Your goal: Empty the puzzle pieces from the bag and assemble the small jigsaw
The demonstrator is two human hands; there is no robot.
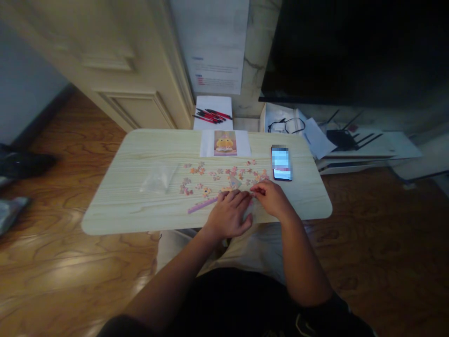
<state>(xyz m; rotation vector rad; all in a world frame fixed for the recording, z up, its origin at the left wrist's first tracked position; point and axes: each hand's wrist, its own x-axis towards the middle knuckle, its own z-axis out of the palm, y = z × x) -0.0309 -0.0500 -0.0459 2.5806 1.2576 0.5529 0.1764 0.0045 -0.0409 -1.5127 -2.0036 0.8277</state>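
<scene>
My left hand (229,214) lies palm down near the table's front edge, fingers stretched over a purple strip of joined puzzle pieces (201,206). The strip's left end shows; its right part is hidden beneath the hand. Close beside it, my right hand (274,199) pinches a small puzzle piece (253,194), mostly covered by the fingertips. Several loose puzzle pieces (199,169), pink, orange and greyish, are scattered beyond both hands. At the back of the table lies a sheet with a printed picture (225,143) of a yellow figure.
A phone (281,164) with a lit screen lies right of the pieces, a clear plastic bag (159,178) left. Behind the table (115,206) are red and black pens (213,116) on a white surface, an open box with a cable (286,125), and a router (342,139).
</scene>
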